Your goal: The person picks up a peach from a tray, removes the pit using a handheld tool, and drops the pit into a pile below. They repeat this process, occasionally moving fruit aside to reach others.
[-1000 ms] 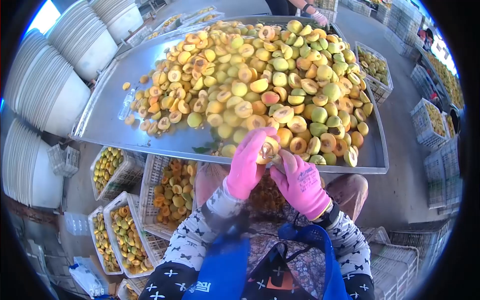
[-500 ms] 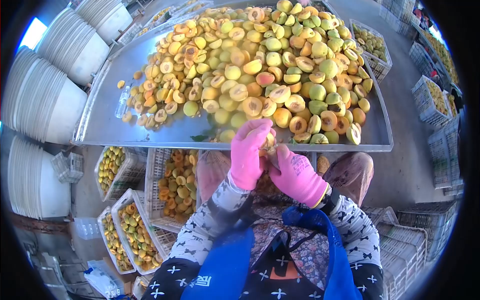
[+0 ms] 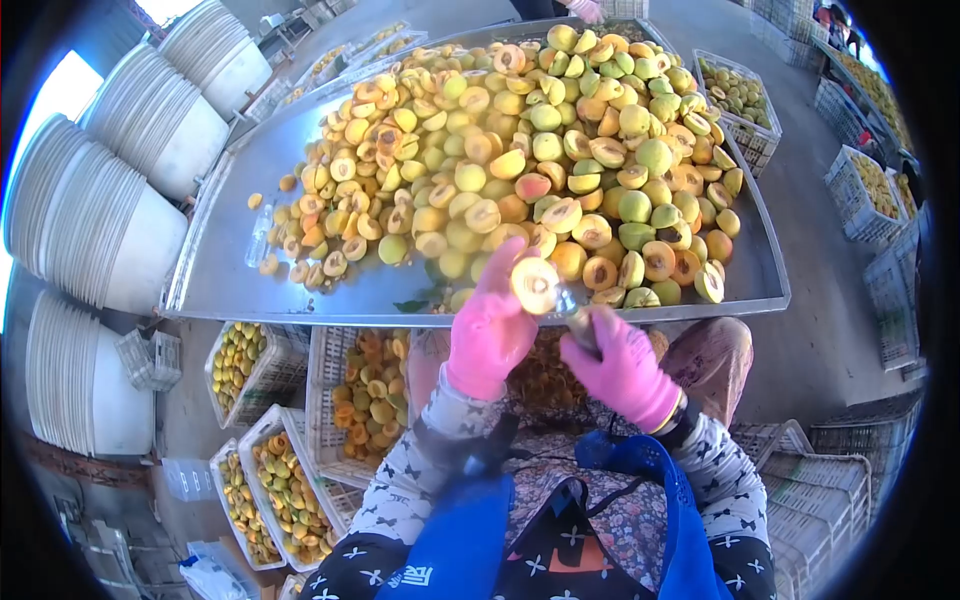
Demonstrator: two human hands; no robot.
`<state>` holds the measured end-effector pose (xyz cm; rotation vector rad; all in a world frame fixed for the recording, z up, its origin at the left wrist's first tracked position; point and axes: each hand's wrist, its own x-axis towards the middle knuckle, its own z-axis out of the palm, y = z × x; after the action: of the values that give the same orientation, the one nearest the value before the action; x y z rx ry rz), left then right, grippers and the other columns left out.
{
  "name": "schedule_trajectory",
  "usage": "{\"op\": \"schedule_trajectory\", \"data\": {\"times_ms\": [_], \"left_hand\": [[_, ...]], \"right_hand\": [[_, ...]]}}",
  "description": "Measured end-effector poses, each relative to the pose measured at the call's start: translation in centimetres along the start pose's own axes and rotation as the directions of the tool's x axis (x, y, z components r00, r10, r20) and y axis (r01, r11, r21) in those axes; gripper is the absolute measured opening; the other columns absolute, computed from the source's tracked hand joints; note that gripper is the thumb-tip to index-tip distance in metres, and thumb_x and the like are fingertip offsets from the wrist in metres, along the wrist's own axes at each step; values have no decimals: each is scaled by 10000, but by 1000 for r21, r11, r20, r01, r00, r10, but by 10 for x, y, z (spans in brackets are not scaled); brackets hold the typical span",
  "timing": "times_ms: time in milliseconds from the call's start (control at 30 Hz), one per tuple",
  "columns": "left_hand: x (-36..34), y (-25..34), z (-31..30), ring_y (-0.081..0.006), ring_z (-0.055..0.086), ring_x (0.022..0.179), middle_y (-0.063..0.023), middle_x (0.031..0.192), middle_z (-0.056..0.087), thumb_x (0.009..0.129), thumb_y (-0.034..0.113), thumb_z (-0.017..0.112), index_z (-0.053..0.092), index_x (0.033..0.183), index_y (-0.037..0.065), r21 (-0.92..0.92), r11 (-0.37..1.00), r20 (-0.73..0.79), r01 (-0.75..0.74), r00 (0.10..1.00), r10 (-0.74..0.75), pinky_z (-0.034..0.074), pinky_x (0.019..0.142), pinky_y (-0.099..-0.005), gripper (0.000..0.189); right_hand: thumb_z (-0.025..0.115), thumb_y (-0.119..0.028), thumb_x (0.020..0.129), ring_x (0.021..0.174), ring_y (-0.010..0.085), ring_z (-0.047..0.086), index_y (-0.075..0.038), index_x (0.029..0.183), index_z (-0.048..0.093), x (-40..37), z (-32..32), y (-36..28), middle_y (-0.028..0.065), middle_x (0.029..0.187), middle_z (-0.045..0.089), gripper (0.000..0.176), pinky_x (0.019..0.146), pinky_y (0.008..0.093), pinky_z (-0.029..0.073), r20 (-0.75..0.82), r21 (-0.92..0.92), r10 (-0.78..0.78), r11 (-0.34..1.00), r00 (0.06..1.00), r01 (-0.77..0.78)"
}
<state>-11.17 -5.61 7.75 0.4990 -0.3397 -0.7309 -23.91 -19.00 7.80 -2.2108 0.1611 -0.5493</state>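
My left hand [image 3: 488, 335], in a pink glove, grips a halved yellow peach [image 3: 534, 285] with its cut face turned up toward me. In my right hand [image 3: 630, 372], also pink-gloved, is a small spoon-like metal tool [image 3: 578, 318]. Its shiny tip is close against the right side of the peach half; contact is hard to make out. Both hands are above my lap at the near edge of a metal table [image 3: 345, 305]. A large heap of whole and halved peaches [image 3: 560, 165] lies on it.
Crates of peaches [image 3: 290, 485] stand at lower left, with another crate [image 3: 372, 390] below the table. Stacked white tubs [image 3: 90, 215] line the left side, and stacked crates [image 3: 815, 500] are at lower right. A plastic bottle [image 3: 260, 235] lies on the table. Another person's gloved hand [image 3: 585, 10] shows at the far edge.
My hands have drawn apart slightly, and my right hand has moved right and down. The peach half's cut face and the metal tool now show clearly. My view has shifted a little.
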Motion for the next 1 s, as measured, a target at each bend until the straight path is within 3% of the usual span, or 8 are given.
{"op": "schedule_trajectory", "data": {"times_ms": [100, 267, 567, 667, 767, 867, 933, 1000], "left_hand": [[-1, 0, 22, -370, 554, 1191, -196, 1289, 579, 934, 144, 529, 491, 1354, -6, -52, 998, 25, 37, 999, -35, 436, 1047, -504, 448], [-2, -9, 15, -336, 594, 1118, -169, 1194, 618, 975, 178, 531, 549, 1179, 17, 162, 986, -203, 38, 979, -4, 479, 996, -486, 260], [-2, -19, 32, -243, 630, 983, -103, 1059, 644, 940, 110, 591, 587, 1109, 38, 252, 968, -322, 20, 945, 64, 535, 870, -393, 183], [-4, -21, 30, -232, 633, 959, -91, 1026, 645, 934, 107, 594, 586, 1130, 39, 337, 941, -296, 12, 951, 94, 539, 852, -378, 208], [-4, -19, 33, -229, 638, 940, -93, 988, 649, 929, 110, 601, 580, 1153, 38, 357, 933, -245, -42, 960, 137, 542, 856, -379, 237], [0, -15, 32, -237, 647, 920, -130, 988, 662, 955, 195, 571, 565, 1175, 4, 377, 926, -226, 14, 971, 77, 544, 882, -382, 292], [6, -7, 29, -240, 650, 926, -150, 1011, 665, 984, 271, 538, 566, 1166, -16, 395, 902, -217, 176, 972, -94, 542, 897, -380, 340], [4, -5, 27, -236, 660, 849, -153, 937, 675, 1009, 351, 496, 597, 1080, -23, 510, 845, -244, 158, 969, -34, 551, 825, -361, 393]], "right_hand": [[682, -168, 847, 721, 386, 629, -63, 1005, 526, 1, 8, 3, 162, 792, 613, 246, 620, 468, 496, -64, -44, -63, 997, 996, 60], [664, -204, 861, 710, 370, 630, -72, 959, 498, -2, 9, 5, 141, 819, 608, 234, 600, 466, 500, -16, -148, -157, 977, 988, 152], [638, -276, 871, 708, 304, 657, -80, 1040, 494, -3, 14, 8, 109, 859, 619, 297, 652, 449, 483, 101, -426, -89, 896, 991, 124], [649, -263, 860, 699, 337, 651, -54, 1043, 494, -6, 21, 12, 132, 808, 623, 318, 630, 460, 488, 138, -367, -72, 923, 988, 118], [654, -226, 849, 698, 373, 644, -25, 1045, 488, -9, 27, 1, 166, 754, 620, 326, 615, 472, 498, 161, 29, 4, 1000, 987, -8], [667, -138, 823, 746, 459, 624, -24, 1015, 488, -7, 23, -5, 237, 754, 623, 286, 620, 511, 494, 159, 199, 11, 979, 987, -43], [679, -143, 821, 758, 453, 631, -18, 1058, 506, -6, 21, 1, 233, 774, 632, 319, 631, 502, 493, 138, 133, 21, 990, 990, -39], [681, -148, 827, 763, 452, 632, -10, 1084, 512, -5, 15, 0, 231, 777, 635, 337, 630, 500, 491, 125, 55, -7, 998, 992, 0]]}}
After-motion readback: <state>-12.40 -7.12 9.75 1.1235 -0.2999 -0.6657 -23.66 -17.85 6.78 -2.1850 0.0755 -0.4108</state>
